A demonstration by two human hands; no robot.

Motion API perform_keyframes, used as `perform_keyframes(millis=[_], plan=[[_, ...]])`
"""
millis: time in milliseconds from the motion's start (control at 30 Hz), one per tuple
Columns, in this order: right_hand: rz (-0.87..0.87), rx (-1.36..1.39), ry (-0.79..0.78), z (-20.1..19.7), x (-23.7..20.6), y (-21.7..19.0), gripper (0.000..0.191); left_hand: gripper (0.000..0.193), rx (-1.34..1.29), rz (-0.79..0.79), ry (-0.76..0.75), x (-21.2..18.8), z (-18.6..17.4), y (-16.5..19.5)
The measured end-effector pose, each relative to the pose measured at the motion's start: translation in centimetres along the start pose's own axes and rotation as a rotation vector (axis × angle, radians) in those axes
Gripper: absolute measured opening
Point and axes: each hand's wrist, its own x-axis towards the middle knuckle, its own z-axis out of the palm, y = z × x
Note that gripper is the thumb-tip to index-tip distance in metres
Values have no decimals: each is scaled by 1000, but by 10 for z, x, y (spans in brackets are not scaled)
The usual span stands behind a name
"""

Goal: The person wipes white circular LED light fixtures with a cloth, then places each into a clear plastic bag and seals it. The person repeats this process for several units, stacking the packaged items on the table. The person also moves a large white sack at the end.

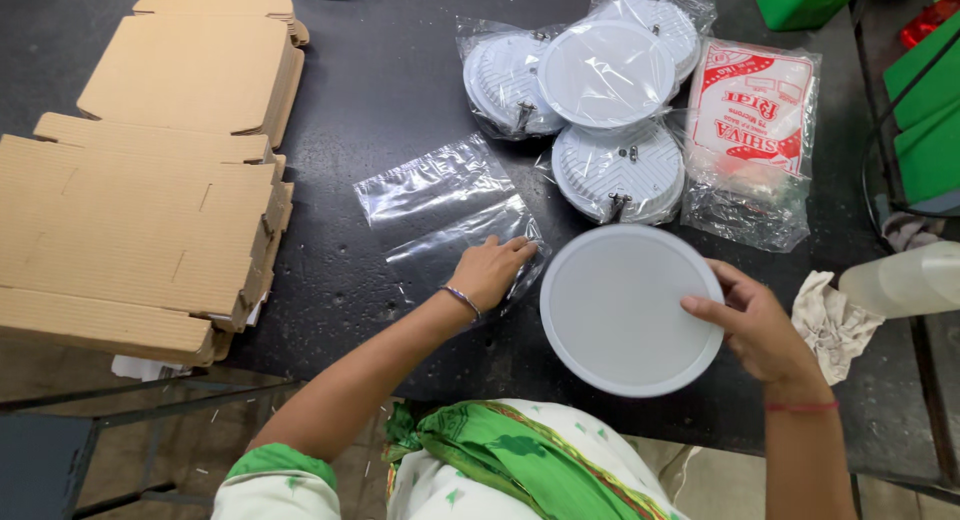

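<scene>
The right hand [762, 330] grips the rim of a round, matte white disc panel [625, 310] lying flat on the dark bench [400, 70], thumb on top. The left hand [490, 270] presses curled fingers [520, 246] on a crinkly clear plastic bag [450, 235], beside bagged ribbed discs [600, 110] and flattened corrugated cardboard boxes [140, 230].

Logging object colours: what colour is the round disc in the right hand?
White, plain; the round disc shows in the head view.
</scene>
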Motion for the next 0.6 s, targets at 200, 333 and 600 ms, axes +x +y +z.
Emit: perform_keyframes(millis=[200,333,600], plan=[[-644,-579,213,57,-58,-32,46,78,-166,62,-348,27,8,-24],[-1008,-860,-21,96,-65,-40,48,39,-332,295,-338,45,10,-49],[-1324,-1026,-311,127,-60,-21,42,72,-246,128,-479,42,-18,-33]])
